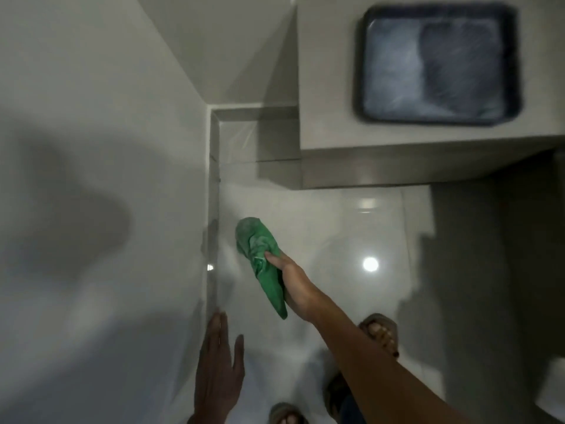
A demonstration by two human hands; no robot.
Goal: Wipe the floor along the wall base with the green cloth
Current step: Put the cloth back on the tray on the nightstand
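Note:
The green cloth is bunched and hangs above the glossy white floor, a short way right of the grey wall base. My right hand grips it near its middle, arm reaching in from the lower right. My left hand is flat with fingers spread, held close to the white wall at the bottom centre; whether it touches the wall I cannot tell.
A pale counter block juts over the floor at the upper right, with a dark-rimmed tray on top. My feet in sandals stand on the floor at the bottom. A ceiling light reflects on the tiles.

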